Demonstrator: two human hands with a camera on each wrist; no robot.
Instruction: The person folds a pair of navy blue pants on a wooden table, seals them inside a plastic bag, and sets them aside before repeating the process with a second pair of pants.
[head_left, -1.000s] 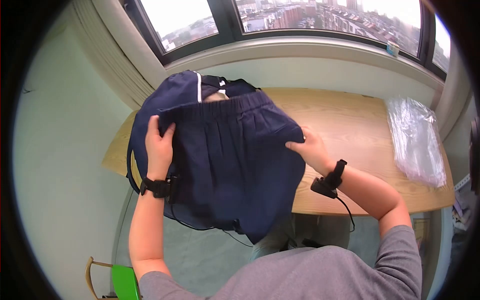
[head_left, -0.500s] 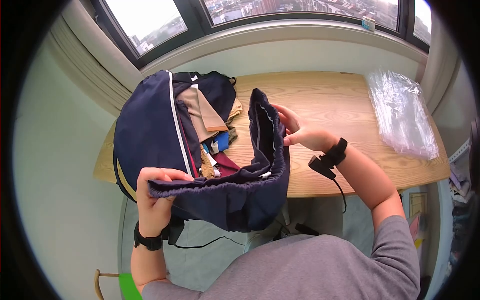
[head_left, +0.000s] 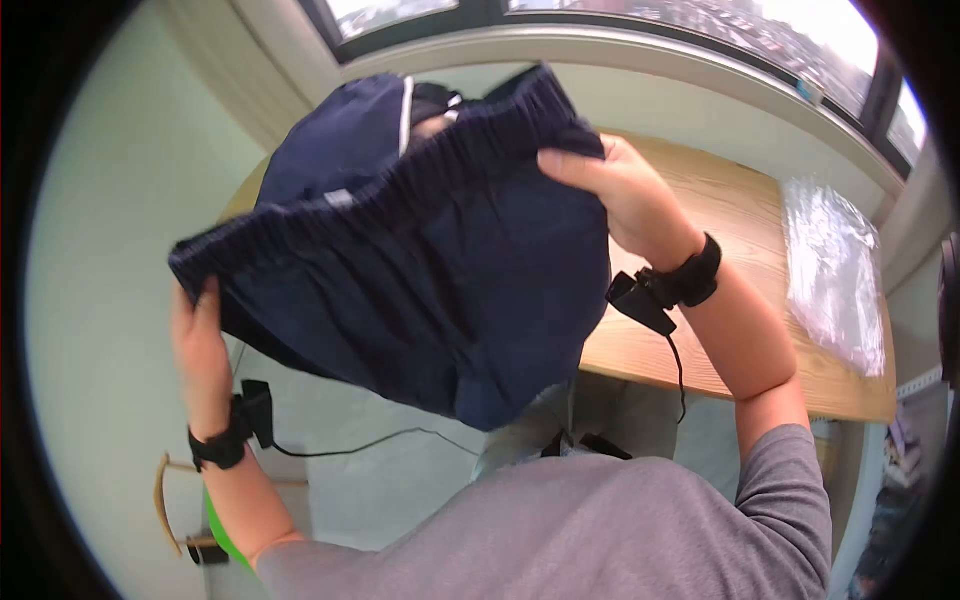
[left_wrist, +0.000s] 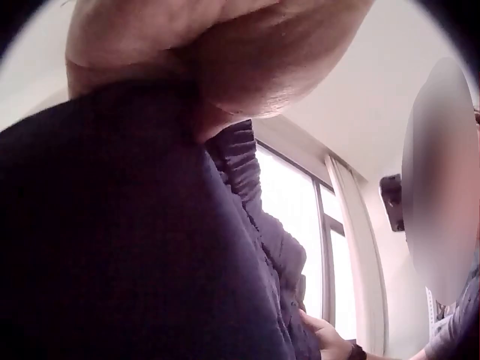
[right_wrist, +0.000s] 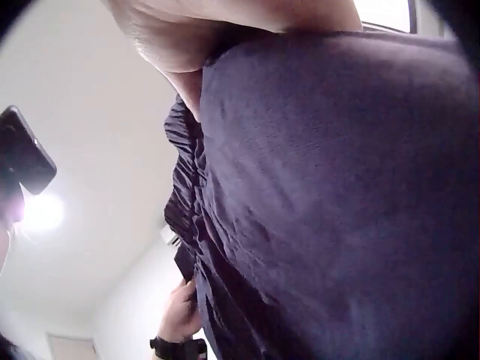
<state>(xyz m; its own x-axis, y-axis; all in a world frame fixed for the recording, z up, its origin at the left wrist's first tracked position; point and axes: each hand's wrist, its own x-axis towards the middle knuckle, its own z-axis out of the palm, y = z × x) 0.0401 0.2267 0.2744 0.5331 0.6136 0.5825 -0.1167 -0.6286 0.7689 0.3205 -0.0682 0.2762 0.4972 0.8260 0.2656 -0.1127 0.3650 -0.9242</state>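
Observation:
A pair of navy elastic-waist shorts [head_left: 430, 280] is stretched out in the air between both hands, its gathered waistband slanting up to the right. My left hand [head_left: 203, 350] grips the lower left end of the waistband, thumb on the near side. At the upper right end, my right hand [head_left: 645, 200] pinches the fabric with the thumb in front; its other fingers are hidden behind the cloth. Navy fabric fills much of both wrist views. Behind the shorts, a navy backpack [head_left: 330, 140] with white trim lies on the table, partly covered from sight.
On the right of the wooden table [head_left: 690, 350] lies a clear plastic bag [head_left: 835, 280]. A window sill with a small container [head_left: 810, 90] runs behind. A thin cable [head_left: 360, 448] trails from the left wrist camera; a green chair [head_left: 225, 535] stands lower left.
The waistband, spread open toward me half a second ago, is now pulled out in a slanted line. The left hand has moved out left, the right hand up; the shorts hide the backpack's opening again.

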